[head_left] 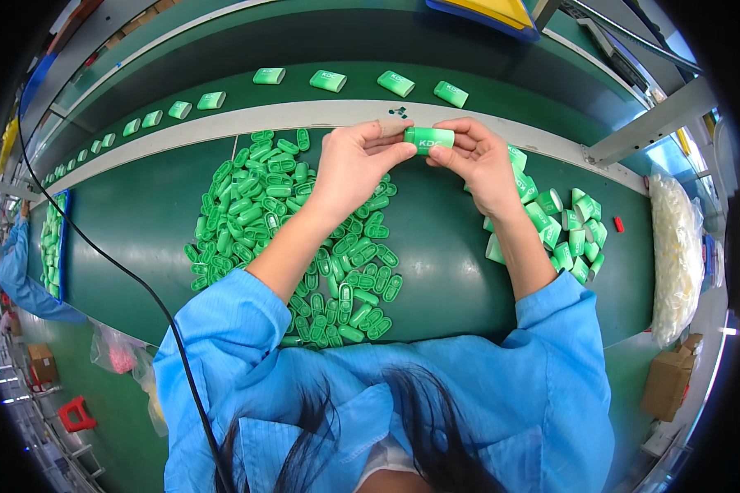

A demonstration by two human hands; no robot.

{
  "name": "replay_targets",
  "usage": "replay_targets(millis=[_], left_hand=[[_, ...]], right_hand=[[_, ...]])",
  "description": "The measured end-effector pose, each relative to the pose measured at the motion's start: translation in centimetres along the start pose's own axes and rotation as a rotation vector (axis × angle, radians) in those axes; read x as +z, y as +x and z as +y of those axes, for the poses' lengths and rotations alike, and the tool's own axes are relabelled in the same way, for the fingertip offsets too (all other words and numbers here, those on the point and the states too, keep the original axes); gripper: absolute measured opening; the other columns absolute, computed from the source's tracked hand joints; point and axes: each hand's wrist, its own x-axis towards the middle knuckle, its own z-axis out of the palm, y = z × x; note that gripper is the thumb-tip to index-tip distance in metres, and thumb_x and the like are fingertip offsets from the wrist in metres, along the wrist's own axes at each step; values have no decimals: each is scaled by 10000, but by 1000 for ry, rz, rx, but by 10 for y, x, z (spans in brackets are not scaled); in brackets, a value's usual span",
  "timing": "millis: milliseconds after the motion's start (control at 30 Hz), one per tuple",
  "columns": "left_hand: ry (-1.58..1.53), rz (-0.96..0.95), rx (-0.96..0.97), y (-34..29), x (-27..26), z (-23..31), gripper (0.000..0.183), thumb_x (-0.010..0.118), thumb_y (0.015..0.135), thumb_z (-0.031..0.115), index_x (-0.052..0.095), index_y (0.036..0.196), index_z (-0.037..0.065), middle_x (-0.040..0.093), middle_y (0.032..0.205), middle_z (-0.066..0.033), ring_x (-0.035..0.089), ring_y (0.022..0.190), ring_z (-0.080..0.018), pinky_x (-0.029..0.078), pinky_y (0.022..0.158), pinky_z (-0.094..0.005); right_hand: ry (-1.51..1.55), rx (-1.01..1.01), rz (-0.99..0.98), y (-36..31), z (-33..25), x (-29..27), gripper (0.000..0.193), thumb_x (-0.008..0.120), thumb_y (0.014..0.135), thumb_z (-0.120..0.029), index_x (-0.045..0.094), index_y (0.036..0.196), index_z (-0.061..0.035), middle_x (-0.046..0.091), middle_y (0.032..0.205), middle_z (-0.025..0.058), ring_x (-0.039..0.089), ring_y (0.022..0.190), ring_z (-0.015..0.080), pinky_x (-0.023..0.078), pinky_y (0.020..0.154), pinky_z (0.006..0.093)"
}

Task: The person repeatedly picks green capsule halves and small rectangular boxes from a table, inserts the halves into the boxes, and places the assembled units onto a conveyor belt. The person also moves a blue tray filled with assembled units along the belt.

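Between my two hands, above the far edge of the bench, is a small flat green case [430, 140] that fades to white at its right end. My left hand [349, 168] pinches the left end with thumb and fingers. The thumb and fingers of my right hand [483, 164] close on the other end. Below my left forearm spreads a big heap of loose green oval caps [251, 197]. Several green-and-white shells [584, 205] lie piled beside my right forearm.
Past a pale rail [304, 114], a row of similar cases [328, 80] lies on a green belt. A small red piece [619, 224] and a clear bag of pale parts [676, 259] are at right. At left are a black cable [115, 261], a blue-edged tray [64, 238] and a person [25, 271].
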Motion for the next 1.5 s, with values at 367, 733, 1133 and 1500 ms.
replay_targets(millis=[367,733,1133,1500], left_hand=[[457,48,-34,-12,15,16,334,634,826,58,585,1142,-36,672,969,-118,647,865,-151,515,788,-265],[300,48,46,-11,8,6,335,652,802,71,601,1123,-11,683,906,-144,667,811,-151,524,737,-264],[522,195,274,-26,30,-6,416,493,797,-36,445,1210,-55,611,843,-242,613,756,-392,485,649,-435],[1315,-2,324,15,-73,-5,459,472,669,-124,602,1085,18,565,1167,-183,531,1082,-359,420,950,-404]], right_hand=[[-89,-29,43,-5,4,2,268,649,784,34,557,1035,33,646,944,116,630,846,146,520,773,250],[-100,-48,-8,-2,-5,-1,267,661,781,30,559,1028,36,644,934,109,627,820,143,519,754,250],[-506,-344,220,-15,3,28,272,661,781,16,576,1038,42,651,942,114,645,843,162,527,756,244],[-453,159,374,87,18,-79,369,658,812,-121,557,1128,40,627,921,85,623,724,116,513,672,229]])
